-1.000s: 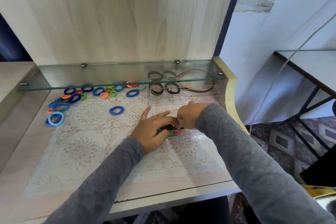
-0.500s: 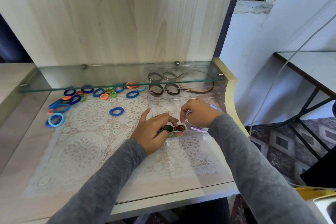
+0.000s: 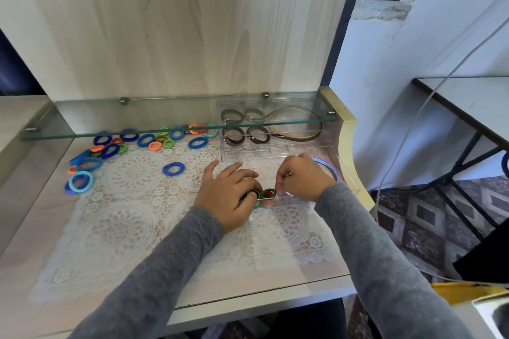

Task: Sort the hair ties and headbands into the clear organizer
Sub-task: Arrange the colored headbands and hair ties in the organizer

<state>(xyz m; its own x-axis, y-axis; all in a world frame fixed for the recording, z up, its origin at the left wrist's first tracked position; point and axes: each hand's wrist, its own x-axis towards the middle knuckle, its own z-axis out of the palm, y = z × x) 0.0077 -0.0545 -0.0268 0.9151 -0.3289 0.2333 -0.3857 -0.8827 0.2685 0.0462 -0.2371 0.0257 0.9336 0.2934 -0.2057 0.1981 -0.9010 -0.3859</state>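
Hair ties stand edgewise, row running left-right.

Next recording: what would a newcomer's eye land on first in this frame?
Both hands meet at the near compartment of the clear organizer: the left hand curls over upright hair ties there, while the right hand grips a pastel headband. Behind them, at the table's left under the glass shelf, a bright scatter of loose hair ties lies along the edge of a lace mat.
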